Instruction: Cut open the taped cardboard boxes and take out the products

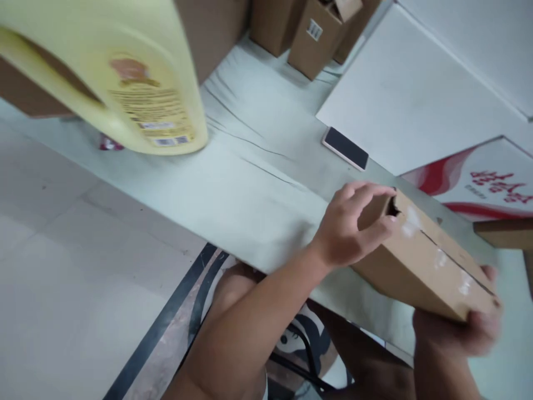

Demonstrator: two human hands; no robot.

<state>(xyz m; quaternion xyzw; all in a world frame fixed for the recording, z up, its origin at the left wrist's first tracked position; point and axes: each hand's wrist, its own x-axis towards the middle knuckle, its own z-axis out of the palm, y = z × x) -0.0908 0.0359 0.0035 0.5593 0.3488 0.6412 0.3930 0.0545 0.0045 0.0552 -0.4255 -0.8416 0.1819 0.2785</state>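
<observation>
A brown cardboard box (416,266) is held between my two hands, tilted above the pale tabletop. My left hand (347,225) grips its upper left end, thumb and fingers on either side of a dark torn gap in the edge. My right hand (462,328) wraps the opposite, lower right end and is slightly blurred. Along the box's upturned narrow side runs a dark seam with several shiny patches that look like clear tape. The box's underside and what is inside it are hidden.
A large yellow jug (154,89) with a handle stands at the upper left. A phone (345,148) lies beside a big white box (395,83). Several brown cartons (314,39) stand at the back. A red-and-white printed panel (478,178) is at right. The table (258,205) edge runs diagonally above a tiled floor.
</observation>
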